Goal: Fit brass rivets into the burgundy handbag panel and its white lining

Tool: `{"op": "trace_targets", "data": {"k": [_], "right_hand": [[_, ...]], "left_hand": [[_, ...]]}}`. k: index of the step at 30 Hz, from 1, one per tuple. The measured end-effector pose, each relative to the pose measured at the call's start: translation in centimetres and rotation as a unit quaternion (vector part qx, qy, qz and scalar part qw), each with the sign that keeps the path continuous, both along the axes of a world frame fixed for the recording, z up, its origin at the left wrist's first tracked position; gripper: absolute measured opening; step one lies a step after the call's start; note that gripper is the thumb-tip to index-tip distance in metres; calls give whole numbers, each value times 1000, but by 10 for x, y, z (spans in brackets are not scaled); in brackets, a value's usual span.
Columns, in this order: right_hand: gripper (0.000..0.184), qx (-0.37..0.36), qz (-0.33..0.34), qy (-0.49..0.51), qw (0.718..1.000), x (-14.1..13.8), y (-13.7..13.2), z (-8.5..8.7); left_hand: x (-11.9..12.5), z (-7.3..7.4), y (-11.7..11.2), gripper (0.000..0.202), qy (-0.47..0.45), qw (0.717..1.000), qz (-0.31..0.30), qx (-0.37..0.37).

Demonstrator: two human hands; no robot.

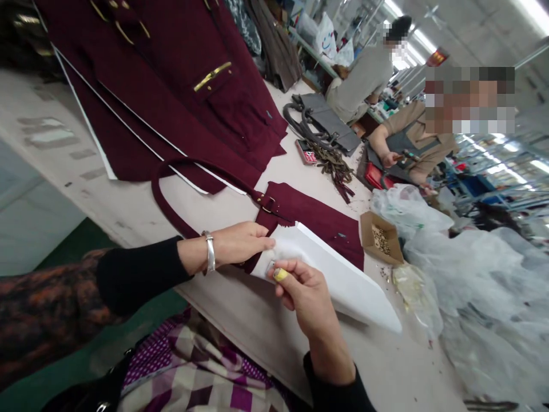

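Note:
A maroon bag panel (317, 220) lies on the table, with one part folded over so that its white backing (343, 272) faces up. My left hand (238, 243) is closed at the near end of that folded part, thumb on the white side; its other fingers are partly hidden. A maroon bag handle (155, 191) loops out from the panel, joined by a gold buckle (268, 204). Against the white backing, my right hand (306, 289) pinches a small metal piece (270, 266). Yellow tape covers the tip of the right thumb.
Several maroon panels (171, 97) with gold fittings are stacked at the back left. Beyond lie a grey handbag (328, 123), a red phone (306, 153) and brown straps (337, 166). A cardboard box (380, 237) holds small metal parts beside plastic bags (463, 274). A co-worker (412, 140) sits opposite.

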State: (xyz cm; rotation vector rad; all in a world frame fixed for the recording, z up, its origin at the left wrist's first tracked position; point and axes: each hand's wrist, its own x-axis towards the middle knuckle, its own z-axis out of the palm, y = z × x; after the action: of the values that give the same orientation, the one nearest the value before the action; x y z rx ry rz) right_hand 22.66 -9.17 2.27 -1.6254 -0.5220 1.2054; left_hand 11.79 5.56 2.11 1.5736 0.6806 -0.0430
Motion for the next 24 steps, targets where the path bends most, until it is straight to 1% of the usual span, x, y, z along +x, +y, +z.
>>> {"op": "trace_targets", "data": {"k": [5,8,10,12,14,17,19,21,24], "right_hand": [[28,-24,14,0,1000,2,3,-2],[26,-35,22,-8,999,1,3,-2],[26,-35,26,-21,999,1,3,-3],[26,-34,36,-38,998,1,3,-5],[26,-39,50,-55,996,0,4,-6],[24,-66,65,-81,992,1,5,-6],[24,-83,72,-94,989,2,6,-5],[26,-88,84,-87,989,4,8,-3],[30,-83,97,-58,990,7,8,0]], "left_hand": [[-7,0,-2,27,-20,999,14,-45],[-9,-3,-3,27,-26,996,14,-87],[-10,-7,-3,28,-34,994,14,-99],[-11,-11,-3,29,-40,996,6,-85],[-12,-14,-4,30,-51,997,-8,-55],[-14,-17,-5,30,-88,996,-17,-8],[-16,-18,-7,30,-110,994,-16,10],[-17,-19,-8,30,-118,993,-11,17],[-17,-20,-9,28,-127,992,-10,-9]]}}
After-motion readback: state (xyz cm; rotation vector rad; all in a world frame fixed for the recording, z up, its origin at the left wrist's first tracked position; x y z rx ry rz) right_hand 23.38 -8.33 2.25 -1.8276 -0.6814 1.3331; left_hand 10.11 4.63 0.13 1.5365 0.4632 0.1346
